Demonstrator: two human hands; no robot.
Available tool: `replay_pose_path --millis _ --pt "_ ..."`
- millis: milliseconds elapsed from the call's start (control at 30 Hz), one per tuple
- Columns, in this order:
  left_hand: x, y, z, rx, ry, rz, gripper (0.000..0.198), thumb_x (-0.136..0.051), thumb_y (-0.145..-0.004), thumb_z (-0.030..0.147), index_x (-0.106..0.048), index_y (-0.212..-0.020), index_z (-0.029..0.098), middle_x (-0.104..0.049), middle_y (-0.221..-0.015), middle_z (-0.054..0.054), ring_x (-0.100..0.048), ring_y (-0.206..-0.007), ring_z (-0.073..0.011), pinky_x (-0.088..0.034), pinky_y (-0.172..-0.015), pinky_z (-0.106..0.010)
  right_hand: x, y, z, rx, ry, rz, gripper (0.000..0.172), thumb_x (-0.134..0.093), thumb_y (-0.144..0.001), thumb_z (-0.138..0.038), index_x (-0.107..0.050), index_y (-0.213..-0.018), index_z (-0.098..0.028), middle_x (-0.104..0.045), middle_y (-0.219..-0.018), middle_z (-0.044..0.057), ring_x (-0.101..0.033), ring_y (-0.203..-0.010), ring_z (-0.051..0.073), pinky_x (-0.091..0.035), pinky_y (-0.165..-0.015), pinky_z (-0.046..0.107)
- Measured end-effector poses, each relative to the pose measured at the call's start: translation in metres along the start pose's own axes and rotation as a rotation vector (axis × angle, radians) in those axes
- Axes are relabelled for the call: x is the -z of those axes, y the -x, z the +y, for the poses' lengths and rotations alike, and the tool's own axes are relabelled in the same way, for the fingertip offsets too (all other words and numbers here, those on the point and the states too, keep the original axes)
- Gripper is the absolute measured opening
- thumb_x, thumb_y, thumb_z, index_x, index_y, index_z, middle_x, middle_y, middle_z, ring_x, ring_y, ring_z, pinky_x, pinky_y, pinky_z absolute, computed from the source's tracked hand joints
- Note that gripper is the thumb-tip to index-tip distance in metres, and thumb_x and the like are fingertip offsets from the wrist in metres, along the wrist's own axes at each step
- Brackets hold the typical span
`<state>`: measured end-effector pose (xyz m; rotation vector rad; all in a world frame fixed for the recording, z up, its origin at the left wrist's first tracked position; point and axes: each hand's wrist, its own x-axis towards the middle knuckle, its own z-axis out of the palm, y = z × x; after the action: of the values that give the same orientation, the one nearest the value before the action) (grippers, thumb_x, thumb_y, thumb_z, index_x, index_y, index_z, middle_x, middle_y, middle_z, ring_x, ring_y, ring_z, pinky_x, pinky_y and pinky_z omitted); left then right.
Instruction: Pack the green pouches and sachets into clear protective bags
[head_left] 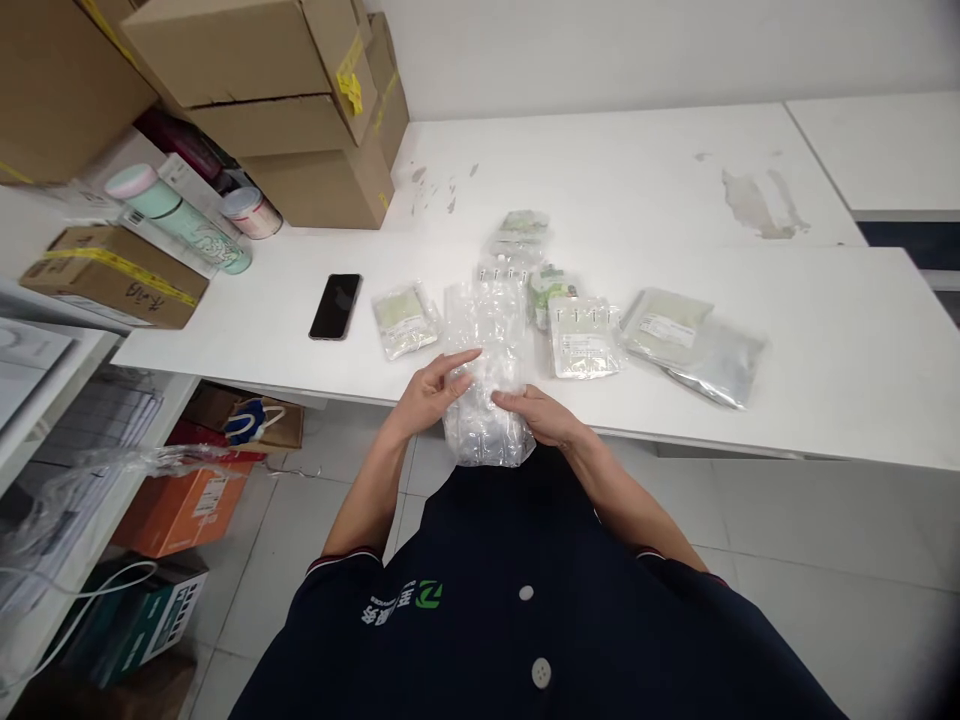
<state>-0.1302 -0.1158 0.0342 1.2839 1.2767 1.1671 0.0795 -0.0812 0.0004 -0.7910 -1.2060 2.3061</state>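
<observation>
Clear crinkled plastic packaging (491,430) hangs over the front edge of the white table, its upper part lying on the tabletop. My right hand (536,412) grips its right side, thumb on top and fingers hidden beneath. At its left side is my left hand (439,388), with thumb and forefinger apart; the plastic lies by the fingertips and its other fingers are partly hidden. A flat pale green packet (406,320) rests to the left. Right of the plastic lie a labelled packet (583,340), a green-printed pouch (553,290) and a larger pouch (667,325) overlapping a silvery one (724,362).
A black phone (335,306) lies on the white table (825,370). Stacked cardboard boxes (322,185), a mint bottle (184,222), a can (253,212) and a small taped box (116,278) stand at the left. Another clear packet (519,235) lies farther back.
</observation>
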Motion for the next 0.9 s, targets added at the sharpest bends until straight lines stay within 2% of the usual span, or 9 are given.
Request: replay_pose_path --millis 67,167,333,400,500,567,633,733,900 --pt "-0.003 -0.007 0.001 0.087 0.138 0.044 0.036 -0.085 -0.069 0.027 -0.078 -0.104 0.024 -0.074 -0.106 -0.007 -0.062 -0.115 -0.0278 -0.046 -0.106 -0.042 0.000 0.003 0.000 -0.006 0.111 -0.033 0.039 -0.068 -0.083 -0.055 -0.071 -0.090 -0.016 -0.071 -0.087 0.003 -0.065 -0.083 0.017 -0.050 -0.084 0.034" --pt "-0.004 -0.014 0.004 0.120 0.219 0.102 0.042 -0.089 -0.062 0.023 -0.078 -0.102 0.021 -0.073 -0.110 -0.009 -0.063 -0.115 -0.0285 -0.049 -0.102 -0.039 0.003 0.010 -0.008 0.042 0.395 -0.047 0.042 -0.060 -0.087 -0.057 -0.069 -0.086 -0.017 -0.069 -0.086 0.002 -0.062 -0.081 0.017 -0.047 -0.079 0.032" --pt "0.008 -0.013 0.010 0.187 -0.079 -0.264 0.063 -0.088 -0.063 0.033 -0.070 -0.124 0.031 -0.070 -0.115 -0.009 -0.064 -0.110 -0.0296 -0.053 -0.095 -0.042 0.006 0.024 -0.030 0.211 0.829 -0.069 0.034 -0.048 -0.096 -0.047 -0.067 -0.084 -0.021 -0.067 -0.082 0.002 -0.057 -0.073 0.017 -0.044 -0.072 0.030" --pt "0.011 -0.008 0.011 0.128 -0.301 -0.360 0.061 -0.087 -0.065 0.041 -0.070 -0.123 0.034 -0.065 -0.122 -0.008 -0.057 -0.120 -0.0317 -0.048 -0.104 -0.048 0.006 0.029 -0.035 0.281 0.954 -0.115 0.027 -0.046 -0.097 -0.037 -0.067 -0.090 -0.022 -0.068 -0.092 0.003 -0.059 -0.080 0.019 -0.044 -0.076 0.031" --pt "0.008 -0.001 0.015 -0.018 -0.591 -0.330 0.050 -0.082 -0.070 0.051 -0.073 -0.116 0.036 -0.045 -0.147 -0.007 -0.032 -0.143 -0.0367 -0.030 -0.116 -0.058 0.008 0.032 -0.034 0.345 1.084 -0.124 0.023 -0.044 -0.096 -0.026 -0.067 -0.095 -0.022 -0.067 -0.101 0.005 -0.060 -0.088 0.020 -0.045 -0.079 0.032" --pt "0.005 0.003 0.018 -0.116 -0.666 -0.311 0.043 -0.076 -0.077 0.053 -0.073 -0.115 0.033 -0.036 -0.156 -0.005 -0.016 -0.150 -0.0364 -0.020 -0.120 -0.060 0.010 0.032 -0.031 0.373 1.110 -0.103 0.023 -0.043 -0.095 -0.021 -0.065 -0.096 -0.022 -0.066 -0.102 0.006 -0.060 -0.088 0.020 -0.045 -0.078 0.031" --pt "0.003 0.005 0.023 -0.178 -0.666 -0.360 0.042 -0.072 -0.081 0.052 -0.071 -0.118 0.031 -0.044 -0.152 -0.007 -0.020 -0.150 -0.0346 -0.020 -0.120 -0.060 0.012 0.033 -0.028 0.396 1.124 -0.090 0.023 -0.041 -0.094 -0.018 -0.064 -0.095 -0.021 -0.064 -0.101 0.006 -0.059 -0.086 0.019 -0.045 -0.076 0.030" --pt "0.004 0.004 0.029 -0.184 -0.666 -0.411 0.050 -0.073 -0.079 0.053 -0.066 -0.124 0.031 -0.047 -0.149 -0.009 -0.033 -0.145 -0.0341 -0.030 -0.117 -0.058 0.010 0.038 -0.029 0.386 1.188 -0.088 0.024 -0.041 -0.093 -0.014 -0.064 -0.093 -0.022 -0.063 -0.098 0.005 -0.058 -0.084 0.018 -0.044 -0.074 0.029" --pt "-0.001 0.000 0.033 -0.253 -0.795 -0.367 0.051 -0.074 -0.080 0.049 -0.064 -0.127 0.032 -0.039 -0.154 -0.010 -0.025 -0.148 -0.0362 -0.035 -0.115 -0.057 0.005 0.052 -0.042 0.312 1.401 -0.099 0.026 -0.044 -0.088 -0.006 -0.063 -0.097 -0.022 -0.061 -0.089 0.003 -0.054 -0.077 0.015 -0.039 -0.067 0.025"
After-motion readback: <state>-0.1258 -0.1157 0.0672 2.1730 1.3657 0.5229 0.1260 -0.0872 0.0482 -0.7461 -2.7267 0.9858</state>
